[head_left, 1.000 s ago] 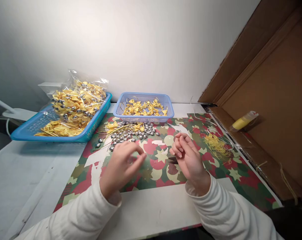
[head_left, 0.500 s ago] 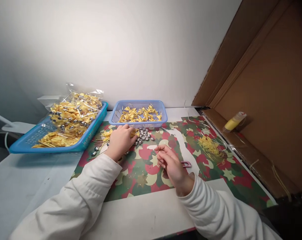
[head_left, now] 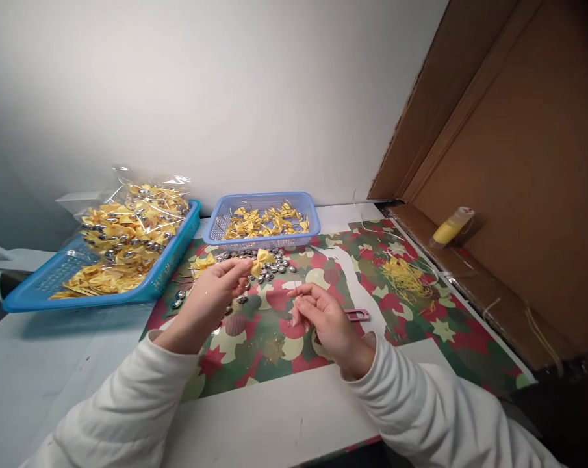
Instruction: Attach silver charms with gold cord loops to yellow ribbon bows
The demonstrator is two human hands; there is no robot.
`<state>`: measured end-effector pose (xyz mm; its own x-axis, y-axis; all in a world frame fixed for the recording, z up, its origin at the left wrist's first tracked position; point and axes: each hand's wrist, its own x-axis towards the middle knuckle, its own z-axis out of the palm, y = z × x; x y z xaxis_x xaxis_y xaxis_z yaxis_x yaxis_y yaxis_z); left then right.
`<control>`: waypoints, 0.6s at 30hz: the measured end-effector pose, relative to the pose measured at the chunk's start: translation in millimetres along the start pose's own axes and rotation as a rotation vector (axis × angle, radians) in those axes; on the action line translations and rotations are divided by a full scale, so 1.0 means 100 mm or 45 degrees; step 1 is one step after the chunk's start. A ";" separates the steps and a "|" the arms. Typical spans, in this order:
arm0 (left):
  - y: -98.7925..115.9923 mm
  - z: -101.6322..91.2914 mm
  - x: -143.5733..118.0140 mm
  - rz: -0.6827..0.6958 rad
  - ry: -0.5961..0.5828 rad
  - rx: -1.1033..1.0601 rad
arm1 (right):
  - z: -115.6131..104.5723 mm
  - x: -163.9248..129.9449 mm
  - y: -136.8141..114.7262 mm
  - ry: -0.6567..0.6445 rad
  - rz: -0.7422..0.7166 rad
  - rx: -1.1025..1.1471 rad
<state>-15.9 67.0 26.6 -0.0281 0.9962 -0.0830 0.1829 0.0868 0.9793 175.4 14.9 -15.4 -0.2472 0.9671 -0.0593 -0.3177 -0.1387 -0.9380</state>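
Note:
My left hand (head_left: 210, 296) pinches a small yellow ribbon bow (head_left: 262, 261) between thumb and fingertips, holding it up in front of a pile of shiny silver beads (head_left: 280, 262). My right hand (head_left: 325, 318) is closed in a pinch to the right of the bow, over the patterned mat. A thin line shows at its fingertips, too fine to name. The pink loop of a tool (head_left: 358, 315) sticks out beside my right hand, the rest of it hidden. More yellow bows (head_left: 202, 263) lie just beyond my left hand.
A blue basket (head_left: 262, 243) with yellow bows stands at the back. On the left, a larger blue basket (head_left: 103, 300) holds ribbon pieces and a clear bag (head_left: 138, 214) of beaded bows. Yellow threads (head_left: 405, 279) lie on the right, near a yellow bottle (head_left: 452, 227) by the cardboard wall.
My left hand has drawn back from the pile with a yellow bow in its fingertips. My right hand stays pinched in nearly the same place. The view has shifted slightly.

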 end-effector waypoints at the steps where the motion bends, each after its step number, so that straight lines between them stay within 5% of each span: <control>1: -0.01 0.05 -0.07 -0.045 -0.046 -0.094 | 0.00 0.00 0.02 -0.008 -0.011 -0.023; 6: -0.11 0.27 -0.38 -0.236 -0.178 -0.491 | -0.01 0.00 0.10 0.025 -0.036 -0.054; 18: -0.32 0.36 -0.51 0.007 -0.125 -0.491 | 0.04 -0.05 0.07 -0.016 0.003 0.009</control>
<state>15.2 14.2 -6.9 0.0695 0.9946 -0.0766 -0.2003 0.0891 0.9757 170.5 8.4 -20.0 -0.2594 0.9641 -0.0570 -0.3234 -0.1423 -0.9355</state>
